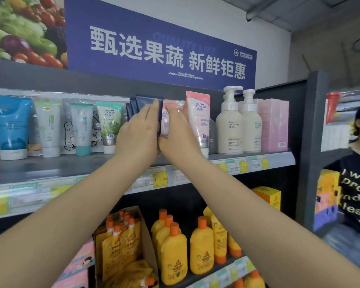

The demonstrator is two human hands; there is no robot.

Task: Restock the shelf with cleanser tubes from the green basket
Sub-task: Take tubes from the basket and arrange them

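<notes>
Both my arms reach up to the top shelf [75, 165]. My left hand [137, 134] lies flat, fingers straight and together, against the front of a row of dark blue tubes [148, 101]. My right hand [178, 132] is wrapped around a small pink cleanser tube [165, 119], held upright just right of the dark blue ones. My two thumbs touch low down between the hands. A taller pink Pure Fountain tube [199, 115] stands right of my right hand. The green basket is out of view.
Left of my hands stand a green tube [109, 125], teal, white and blue tubes. White pump bottles [230, 125] and pink boxes [273, 123] stand to the right. Yellow bottles [175, 252] fill the shelf below. A person in a dark T-shirt [355, 194] stands at the right.
</notes>
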